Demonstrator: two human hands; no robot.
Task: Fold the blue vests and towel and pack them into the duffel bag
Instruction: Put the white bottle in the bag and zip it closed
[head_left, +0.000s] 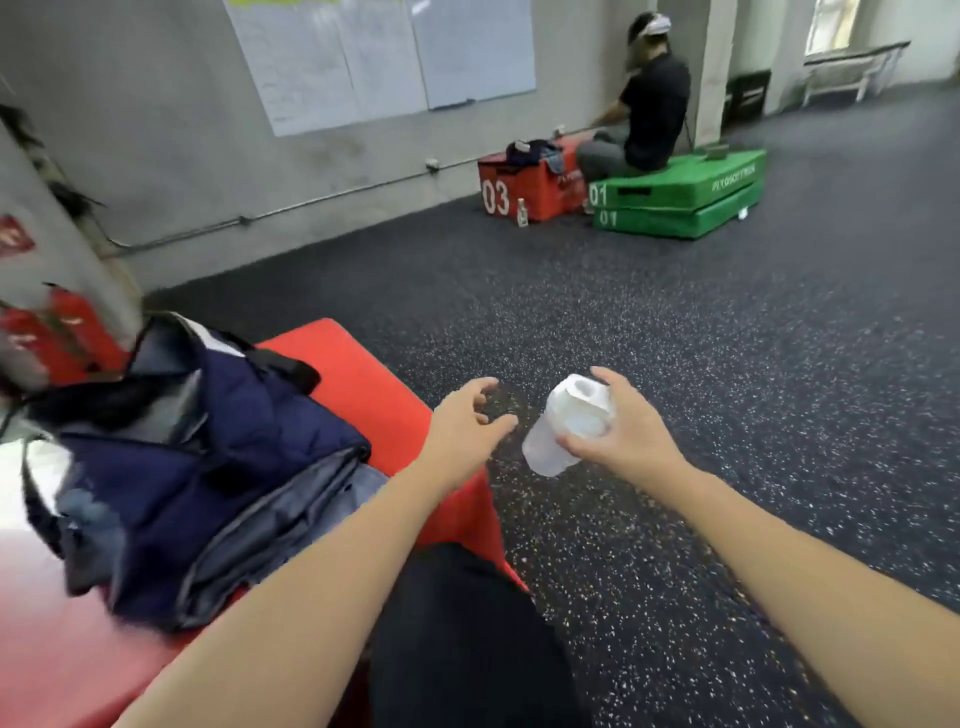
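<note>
Both forearms stretch out: right hand (623, 436) grips a white shaker bottle (569, 423), left hand (470, 421) loose-fingered, likely reaching for it. Duffel bag (208, 467) lies open on the red mat (358, 374), blue vest stuffed inside

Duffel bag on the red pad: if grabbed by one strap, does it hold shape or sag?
The duffel bag will probably sag: its fabric lies creased and slumped on the red pad. The open top looks likely to gape, so the contents might shift. It is probably not slippery, being soft cloth. Weight can't be judged.
</note>
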